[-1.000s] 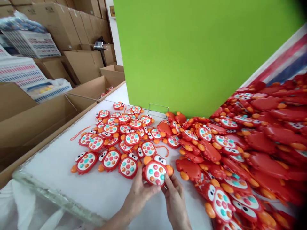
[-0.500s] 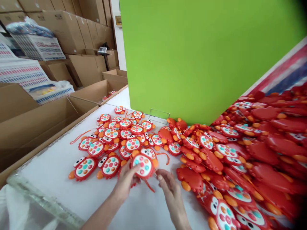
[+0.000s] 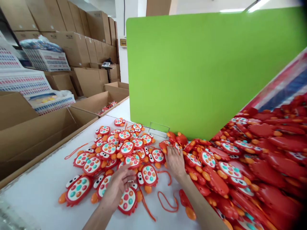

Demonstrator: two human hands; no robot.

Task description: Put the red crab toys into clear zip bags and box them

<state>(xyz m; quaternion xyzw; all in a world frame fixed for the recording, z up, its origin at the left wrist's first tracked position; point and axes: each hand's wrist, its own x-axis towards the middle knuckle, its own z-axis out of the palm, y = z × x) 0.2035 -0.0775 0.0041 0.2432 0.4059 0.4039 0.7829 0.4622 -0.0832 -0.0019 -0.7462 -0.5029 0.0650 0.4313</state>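
1. Reaching forward and leftward from the lower right, the right hand (image 3: 176, 162) lies back upward, wrist nearly straight, its fingers pointing away from the body and spread a little; the fingertips meet a red toy (image 3: 163, 146) at the near edge of the heap, though whether they have closed around it I cannot tell.

2. The left hand (image 3: 119, 181) comes up from the bottom edge, palm turned inward and fingers loosely bent with gaps between them; it seems to grip nothing, and hangs over the front toys, just above the nearest dotted toy (image 3: 127, 202); contact is unclear.

3. Two hands in all; roughly twenty toys in the left-hand group (image 3: 108, 149), dotted faces up, overlapping too much for an exact count; the heap (image 3: 263, 166) on the right is beyond counting, many of its toys showing plain red backs.

4. Four orange cords (image 3: 147, 209) lie plainly visible on the white surface (image 3: 40, 191): one at the far left, three near the middle.

5. One green panel (image 3: 187, 73) stands behind, with one wire bracket (image 3: 159, 125) at its foot; three open cartons (image 3: 45, 137) line the left side, the middle one containing red items.
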